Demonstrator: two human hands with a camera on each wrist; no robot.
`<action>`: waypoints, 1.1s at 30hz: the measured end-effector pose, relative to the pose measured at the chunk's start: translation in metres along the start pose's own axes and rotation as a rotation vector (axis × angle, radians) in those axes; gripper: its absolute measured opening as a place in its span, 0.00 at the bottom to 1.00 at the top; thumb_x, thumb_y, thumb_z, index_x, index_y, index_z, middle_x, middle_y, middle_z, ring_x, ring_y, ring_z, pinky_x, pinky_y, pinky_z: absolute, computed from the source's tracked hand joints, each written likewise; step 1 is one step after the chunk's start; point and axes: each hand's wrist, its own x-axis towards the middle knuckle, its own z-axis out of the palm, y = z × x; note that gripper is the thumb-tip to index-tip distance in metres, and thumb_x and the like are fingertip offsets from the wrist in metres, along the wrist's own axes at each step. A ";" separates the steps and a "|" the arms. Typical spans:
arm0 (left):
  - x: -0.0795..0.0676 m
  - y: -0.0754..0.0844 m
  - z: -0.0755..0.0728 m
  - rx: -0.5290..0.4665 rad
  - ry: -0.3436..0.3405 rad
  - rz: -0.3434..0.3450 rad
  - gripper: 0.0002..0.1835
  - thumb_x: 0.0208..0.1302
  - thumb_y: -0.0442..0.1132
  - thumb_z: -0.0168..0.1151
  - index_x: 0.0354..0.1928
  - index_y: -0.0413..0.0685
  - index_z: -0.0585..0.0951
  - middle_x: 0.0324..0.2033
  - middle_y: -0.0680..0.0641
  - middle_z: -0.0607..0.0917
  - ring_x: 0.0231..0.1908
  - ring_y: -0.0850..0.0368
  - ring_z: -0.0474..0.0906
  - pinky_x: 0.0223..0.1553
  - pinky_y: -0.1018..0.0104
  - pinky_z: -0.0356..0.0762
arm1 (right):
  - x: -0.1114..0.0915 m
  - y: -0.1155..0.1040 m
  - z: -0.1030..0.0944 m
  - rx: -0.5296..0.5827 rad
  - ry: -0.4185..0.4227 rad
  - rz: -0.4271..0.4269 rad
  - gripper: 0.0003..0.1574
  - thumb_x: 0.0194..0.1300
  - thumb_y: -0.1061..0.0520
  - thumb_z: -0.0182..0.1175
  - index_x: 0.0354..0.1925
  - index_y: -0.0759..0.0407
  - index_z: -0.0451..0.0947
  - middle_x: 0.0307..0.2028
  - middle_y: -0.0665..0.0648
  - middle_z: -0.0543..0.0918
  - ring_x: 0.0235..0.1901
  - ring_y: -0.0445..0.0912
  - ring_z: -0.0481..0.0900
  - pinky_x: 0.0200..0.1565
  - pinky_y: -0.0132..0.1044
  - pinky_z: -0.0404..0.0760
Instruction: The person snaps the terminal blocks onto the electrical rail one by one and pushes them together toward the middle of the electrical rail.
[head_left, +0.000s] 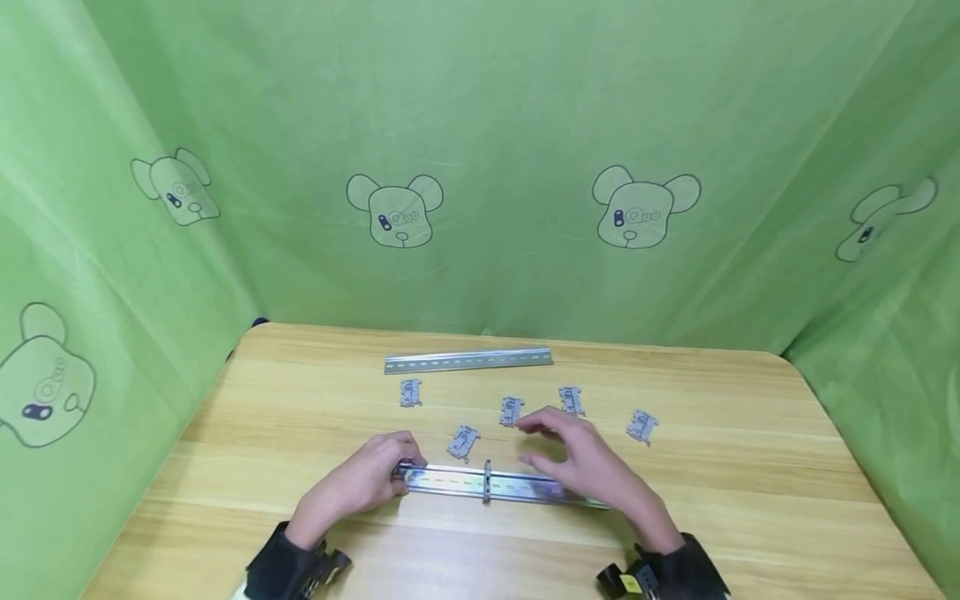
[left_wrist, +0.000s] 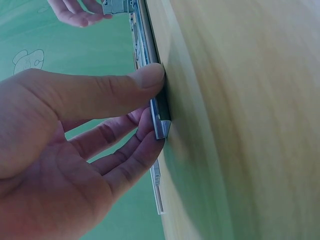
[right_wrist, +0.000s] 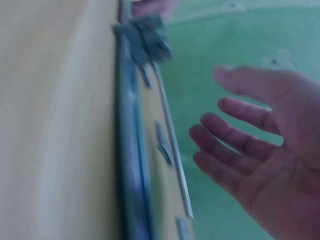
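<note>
In the head view, a slotted metal DIN rail lies near the front of the table. A grey terminal block stands upright across it near the middle. My left hand grips the rail's left end; in the left wrist view the thumb lies on one side and fingers on the other. My right hand hovers over the right part of the rail with its fingers apart, holding nothing. Its fingertips are nearest to a loose terminal block, seemingly just short of it.
Other loose grey terminal blocks lie behind the rail: one near the centre, one at left, one behind the right hand and one at right. A second DIN rail lies towards the back. Green cloth surrounds the table.
</note>
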 end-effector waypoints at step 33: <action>-0.002 0.002 -0.001 -0.021 0.014 0.021 0.17 0.45 0.27 0.73 0.41 0.42 0.86 0.36 0.50 0.83 0.36 0.58 0.79 0.41 0.62 0.85 | -0.045 0.070 -0.074 -0.439 0.062 0.391 0.34 0.52 0.60 0.70 0.54 0.78 0.75 0.50 0.75 0.74 0.47 0.66 0.74 0.49 0.61 0.78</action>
